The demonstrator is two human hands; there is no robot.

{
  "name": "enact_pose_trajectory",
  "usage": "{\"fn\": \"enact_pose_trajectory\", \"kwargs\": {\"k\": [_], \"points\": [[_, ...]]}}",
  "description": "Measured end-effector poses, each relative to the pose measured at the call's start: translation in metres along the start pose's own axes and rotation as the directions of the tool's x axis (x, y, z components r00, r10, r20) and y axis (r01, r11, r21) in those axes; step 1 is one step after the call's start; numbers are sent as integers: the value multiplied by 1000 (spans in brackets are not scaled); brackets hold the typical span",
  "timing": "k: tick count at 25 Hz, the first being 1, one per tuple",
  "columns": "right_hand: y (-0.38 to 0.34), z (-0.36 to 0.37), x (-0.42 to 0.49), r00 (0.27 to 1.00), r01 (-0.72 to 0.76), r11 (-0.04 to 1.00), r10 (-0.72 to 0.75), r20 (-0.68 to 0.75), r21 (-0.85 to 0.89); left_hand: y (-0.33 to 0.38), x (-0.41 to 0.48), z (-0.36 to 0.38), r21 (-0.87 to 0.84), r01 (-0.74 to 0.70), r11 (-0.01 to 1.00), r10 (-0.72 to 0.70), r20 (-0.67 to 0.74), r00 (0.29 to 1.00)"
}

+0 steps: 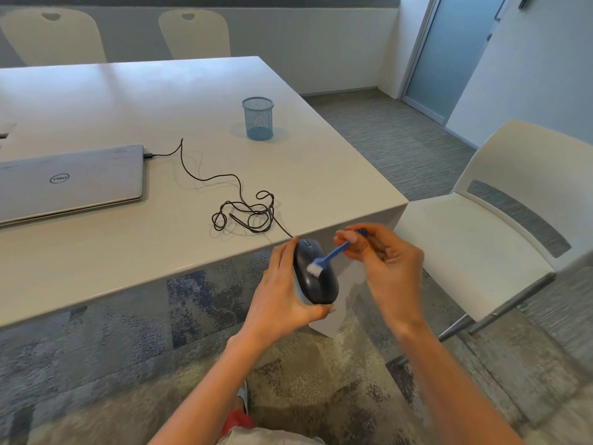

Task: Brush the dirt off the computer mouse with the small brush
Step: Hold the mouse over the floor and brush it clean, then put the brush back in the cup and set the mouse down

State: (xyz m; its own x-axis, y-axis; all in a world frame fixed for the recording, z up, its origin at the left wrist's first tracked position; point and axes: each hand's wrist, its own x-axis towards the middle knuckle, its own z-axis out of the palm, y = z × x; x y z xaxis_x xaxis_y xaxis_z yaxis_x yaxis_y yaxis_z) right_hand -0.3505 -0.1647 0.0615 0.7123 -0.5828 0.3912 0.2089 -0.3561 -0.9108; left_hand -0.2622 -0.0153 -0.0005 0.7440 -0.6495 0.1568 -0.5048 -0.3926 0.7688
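Mid-brushing, by the look of it: white bristles of the small brush (327,256) pressed onto the rounded back of the computer mouse (316,274), held in the air just off the near corner of the desk (112,101), above the carpet. Left hand (282,293) cupped around the mouse's left side and rear, fingers (282,255) wrapped closed on it, thumb tip showing under the tail end. Right hand (385,255) pinching the blue handle near its far end, fingers closed on the brush, handle slanting down and left toward the bristles.

Next move, as a judgement: short strokes across the shell, then along the button seams and around the scroll wheel near the front, where dirt tends to lodge; likely a turn of the mouse in the left hand to reach the sides. No dirt distinguishable at this sharpness.

Mouse: dark, smooth, matte plastic, an elongated dome. Brush: thin rigid blue plastic stem with a small tuft of pale bristles, toothbrush-like. Cable (244,210): thin black cord, loosely tangled in loops on the desk, running from the mouse's nose up to the closed silver laptop (70,181). Desk surface pale, smooth, faintly glossy. Blue wire-mesh cup (257,118) standing well apart, farther back. Hard-shelled cream chair (500,200) to the right.
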Motion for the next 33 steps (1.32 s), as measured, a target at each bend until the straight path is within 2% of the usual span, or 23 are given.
{"fn": "enact_pose_trajectory", "kwargs": {"k": [2,4,8,11,15,20,29,33], "points": [[3,-6,8,991,72,987,-87,-101,-146,2,-2,1,9,-4,1000,4,4,1000],[2,-5,8,988,73,983,-95,-123,-169,5,-4,2,12,-8,1000,8,-7,1000],[-4,1,-19,996,93,979,-93,7,-182,5,-2,3,9,7,1000,-7,-50,999],[-9,3,-35,997,43,998,-40,60,-49,2,-2,3,5,8,1000,-7,-56,998],[-4,-12,-26,997,-29,990,18,-77,-137,6,1,3,6,-10,1000,10,-87,996],[5,-33,-11,983,-38,961,-13,-182,-274,4,5,-1,15,-15,1000,17,-105,994],[-1,-20,5,977,-38,988,6,-212,-147,-12,30,-23,-50,-7,999,-3,-196,981],[-3,-4,16,978,8,990,-36,-204,-138,-26,55,-42,-82,-13,997,-8,-249,968]]}}
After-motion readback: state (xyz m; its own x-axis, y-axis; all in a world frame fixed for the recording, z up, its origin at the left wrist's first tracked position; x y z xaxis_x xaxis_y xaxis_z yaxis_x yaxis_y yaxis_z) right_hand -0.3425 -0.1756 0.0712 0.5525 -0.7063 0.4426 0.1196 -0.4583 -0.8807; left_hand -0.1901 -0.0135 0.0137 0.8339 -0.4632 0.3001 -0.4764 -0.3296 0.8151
